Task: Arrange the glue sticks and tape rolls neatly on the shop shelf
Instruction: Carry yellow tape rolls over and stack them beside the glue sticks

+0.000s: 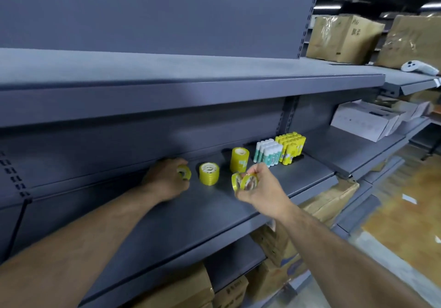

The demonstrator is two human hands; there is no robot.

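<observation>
Left hand [167, 180] curls round one tape roll [184, 172] low at the shelf [298, 176]; right hand [261, 189] pinches two rolls [245, 181] aloft. A nudge could topple the short stack [209, 173] between them; glue sticks [267, 152] stand beyond the right hand.

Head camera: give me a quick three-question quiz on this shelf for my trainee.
1. True or false: the right hand holds tape rolls.
2. Which stands furthest right on the shelf? A) yellow glue sticks B) tall tape stack C) short tape stack
3. Fill in: the left hand grips a single ____.
Key: 1 true; 2 A; 3 tape roll.
</observation>
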